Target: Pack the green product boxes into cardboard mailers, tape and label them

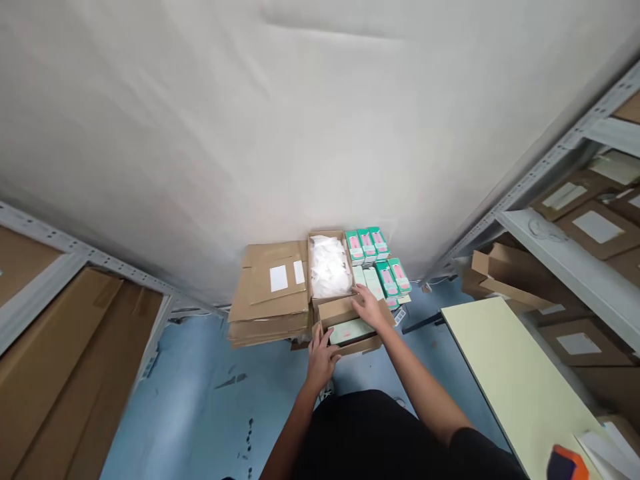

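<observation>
Left fingers (316,339), right fingers (363,295) on open carton (337,309), grasp unclear; pale box (352,330) between. Likely steadying; next calls for even hold.

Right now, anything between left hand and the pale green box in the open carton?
Nothing visible: left hand is at the left edge of the open carton, close to the pale green box; contact unclear.

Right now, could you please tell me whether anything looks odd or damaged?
Yes: dark marks mar the blue floor left of the left hand, looking odd against its otherwise plain surface.
</observation>
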Demonstrator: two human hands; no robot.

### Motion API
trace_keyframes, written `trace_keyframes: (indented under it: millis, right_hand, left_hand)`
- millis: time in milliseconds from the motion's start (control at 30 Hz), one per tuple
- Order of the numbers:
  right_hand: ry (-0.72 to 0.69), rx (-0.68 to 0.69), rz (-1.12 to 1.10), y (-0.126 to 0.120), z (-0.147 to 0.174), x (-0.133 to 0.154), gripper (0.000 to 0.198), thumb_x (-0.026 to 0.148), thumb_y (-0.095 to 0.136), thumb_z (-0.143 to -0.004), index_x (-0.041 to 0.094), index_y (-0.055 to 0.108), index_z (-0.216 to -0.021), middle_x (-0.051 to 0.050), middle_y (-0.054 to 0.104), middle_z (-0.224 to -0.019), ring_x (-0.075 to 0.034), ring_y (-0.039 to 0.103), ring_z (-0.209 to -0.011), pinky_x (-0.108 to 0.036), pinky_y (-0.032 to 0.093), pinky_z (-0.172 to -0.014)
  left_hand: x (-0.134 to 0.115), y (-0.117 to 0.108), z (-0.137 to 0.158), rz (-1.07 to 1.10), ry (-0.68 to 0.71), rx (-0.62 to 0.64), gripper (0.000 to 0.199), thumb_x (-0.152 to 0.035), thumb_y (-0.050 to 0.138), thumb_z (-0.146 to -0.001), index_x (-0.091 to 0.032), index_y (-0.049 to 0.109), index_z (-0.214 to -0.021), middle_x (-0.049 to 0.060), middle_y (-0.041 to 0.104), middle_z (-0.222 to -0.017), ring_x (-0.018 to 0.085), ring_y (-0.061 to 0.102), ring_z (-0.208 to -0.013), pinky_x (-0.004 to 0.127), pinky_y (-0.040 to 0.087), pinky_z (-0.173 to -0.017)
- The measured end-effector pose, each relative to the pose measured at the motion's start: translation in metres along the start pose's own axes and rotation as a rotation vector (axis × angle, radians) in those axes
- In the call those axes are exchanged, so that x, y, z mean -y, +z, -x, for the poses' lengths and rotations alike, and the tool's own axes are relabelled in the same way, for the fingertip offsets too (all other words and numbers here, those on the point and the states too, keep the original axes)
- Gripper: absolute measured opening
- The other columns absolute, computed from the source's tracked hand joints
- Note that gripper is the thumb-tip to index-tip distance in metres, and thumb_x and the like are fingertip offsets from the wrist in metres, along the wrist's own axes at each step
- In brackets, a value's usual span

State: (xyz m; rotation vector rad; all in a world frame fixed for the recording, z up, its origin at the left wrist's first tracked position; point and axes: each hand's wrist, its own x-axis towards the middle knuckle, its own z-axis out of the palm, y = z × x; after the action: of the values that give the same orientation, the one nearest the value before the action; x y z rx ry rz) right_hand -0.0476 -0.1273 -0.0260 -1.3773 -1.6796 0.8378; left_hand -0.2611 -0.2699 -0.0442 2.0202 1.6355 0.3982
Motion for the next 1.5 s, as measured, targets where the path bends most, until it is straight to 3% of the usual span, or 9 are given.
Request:
trace_keyframes:
  millis: [167, 333, 400, 467, 567, 733, 1033, 1233, 1500]
  right_hand:
    - [0.081, 0.232, 0.306, 0.059, -0.076, 0.014, 0.056, 0.025, 0.069, -0.085, 0.023, 0.062, -0.141, -0.012, 0.050, -0.157, -0.028, 0.056, -0.137, -0.043, 0.045, -0.115]
    - [0.173, 0.431, 0.652, 0.105, -0.128, 0.026, 0.090, 0.028, 0.079, -0.081, 0.029, 0.036, -0.160, -0.016, 0.021, -0.172, -0.028, 0.069, -0.119, -0.035, 0.053, -0.098]
    - [0.213, 0.507, 0.764, 0.116, -0.136, 0.024, 0.097, 0.029, 0.081, -0.080, 0.030, 0.030, -0.162, -0.018, 0.027, -0.170, -0.027, 0.070, -0.115, -0.032, 0.054, -0.092]
    - [0.234, 0.563, 0.830, 0.122, -0.140, 0.019, 0.086, 0.024, 0.077, -0.081, 0.026, 0.039, -0.159, -0.017, 0.052, -0.155, -0.027, 0.070, -0.114, -0.030, 0.052, -0.090]
    - [0.238, 0.589, 0.854, 0.122, -0.143, 0.010, 0.056, 0.013, 0.067, -0.084, 0.019, 0.063, -0.140, -0.016, 0.073, -0.127, -0.026, 0.070, -0.109, -0.028, 0.050, -0.089]
    - [0.204, 0.605, 0.861, 0.113, -0.143, 0.004, 0.032, 0.008, 0.063, -0.083, 0.012, 0.078, -0.111, -0.015, 0.077, -0.112, -0.023, 0.069, -0.103, -0.024, 0.047, -0.087]
    - [0.075, 0.528, 0.894, 0.092, -0.140, 0.007, 0.026, 0.016, 0.063, -0.088, 0.020, 0.081, -0.107, -0.011, 0.055, -0.153, -0.028, 0.046, -0.140, -0.030, 0.042, -0.107]
    - [0.158, 0.611, 0.908, 0.106, -0.138, 0.003, 0.026, 0.012, 0.067, -0.084, 0.011, 0.079, -0.107, -0.018, 0.077, -0.113, -0.024, 0.070, -0.102, -0.025, 0.049, -0.086]
    - [0.120, 0.422, 0.854, 0.081, -0.125, 0.020, 0.028, 0.013, 0.057, -0.092, 0.016, 0.079, -0.108, -0.015, 0.076, -0.117, -0.024, 0.069, -0.107, -0.026, 0.047, -0.088]
  left_hand:
    - [0.037, -0.017, -0.003, 0.029, 0.058, -0.050, 0.011, -0.016, 0.071, -0.084, -0.024, 0.077, -0.088, 0.005, 0.050, -0.159, 0.039, 0.016, -0.159, 0.064, 0.030, -0.118]
    - [0.054, -0.020, -0.017, 0.070, 0.092, -0.058, 0.016, -0.013, 0.073, -0.082, -0.025, 0.078, -0.090, 0.004, 0.051, -0.158, 0.038, 0.017, -0.159, 0.062, 0.029, -0.119]
    - [0.057, -0.019, -0.022, 0.067, 0.103, -0.052, 0.015, -0.013, 0.074, -0.081, -0.025, 0.078, -0.089, 0.004, 0.052, -0.157, 0.037, 0.017, -0.159, 0.062, 0.029, -0.119]
    - [0.058, -0.020, -0.026, 0.059, 0.115, -0.045, 0.014, -0.013, 0.073, -0.081, -0.025, 0.078, -0.086, 0.004, 0.053, -0.156, 0.036, 0.016, -0.159, 0.062, 0.028, -0.120]
    - [0.059, -0.023, -0.028, 0.055, 0.124, -0.039, 0.015, -0.012, 0.072, -0.082, -0.025, 0.078, -0.088, 0.005, 0.052, -0.156, 0.036, 0.014, -0.160, 0.062, 0.025, -0.122]
    - [0.061, -0.024, -0.027, 0.069, 0.119, -0.016, 0.018, -0.012, 0.073, -0.081, -0.025, 0.079, -0.092, 0.005, 0.053, -0.156, 0.036, 0.015, -0.160, 0.062, 0.024, -0.123]
    - [0.061, -0.021, -0.022, 0.057, 0.106, -0.025, 0.018, -0.012, 0.072, -0.081, -0.025, 0.079, -0.091, 0.005, 0.053, -0.156, 0.036, 0.016, -0.159, 0.061, 0.027, -0.122]
    - [0.065, -0.024, -0.012, 0.031, 0.091, -0.021, 0.018, -0.011, 0.070, -0.081, -0.025, 0.078, -0.089, 0.004, 0.053, -0.156, 0.034, 0.013, -0.160, 0.062, 0.024, -0.123]
    - [0.065, -0.030, -0.001, 0.038, 0.076, -0.037, 0.017, -0.011, 0.073, -0.080, -0.025, 0.078, -0.088, 0.004, 0.050, -0.158, 0.035, 0.016, -0.159, 0.061, 0.025, -0.122]
